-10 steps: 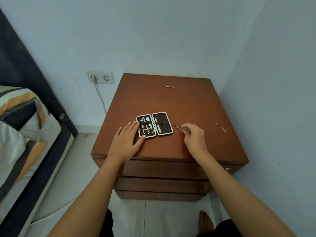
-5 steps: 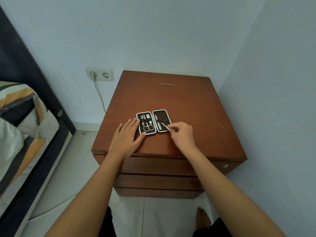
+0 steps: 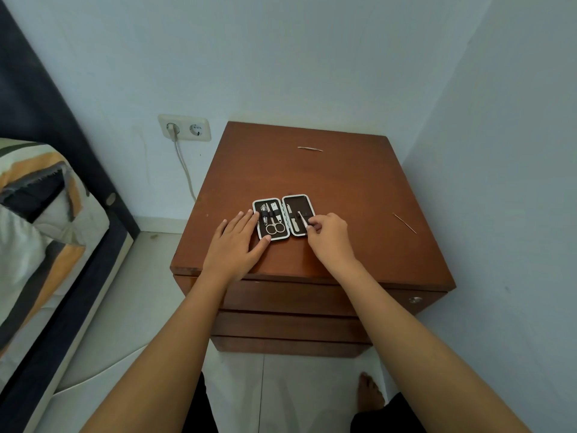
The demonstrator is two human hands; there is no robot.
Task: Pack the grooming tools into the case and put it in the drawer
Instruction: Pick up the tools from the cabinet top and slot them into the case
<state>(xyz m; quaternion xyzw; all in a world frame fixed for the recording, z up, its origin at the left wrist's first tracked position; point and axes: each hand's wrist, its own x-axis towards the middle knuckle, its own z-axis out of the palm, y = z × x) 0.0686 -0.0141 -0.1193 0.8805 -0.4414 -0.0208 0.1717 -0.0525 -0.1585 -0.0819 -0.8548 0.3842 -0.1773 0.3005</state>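
A small grooming case (image 3: pixel 304 201) lies open on the brown nightstand top (image 3: pixel 343 182). Its left half holds scissors (image 3: pixel 274 228) and clippers under a strap; its right half holds a white file. My left hand (image 3: pixel 232 245) rests flat on the wood, fingertips touching the case's left edge. My right hand (image 3: pixel 329 234) pinches a thin metal tool (image 3: pixel 302 217) whose tip lies over the case's right half. Two more thin metal tools lie loose: one (image 3: pixel 310 148) near the back edge, one (image 3: pixel 404 223) at the right. The top drawer (image 3: pixel 287 296) below is closed.
The nightstand stands in a corner, walls close behind and to the right. A bed with a striped cover (image 3: pixel 37 214) is at the left. A wall socket (image 3: pixel 184 128) with a plugged cable sits left of the stand. My bare foot (image 3: pixel 370 392) is on the tiled floor.
My right hand has carried the thin tool leftward from the bare wood to over the case's right half. My left hand has stayed at the case's left edge.
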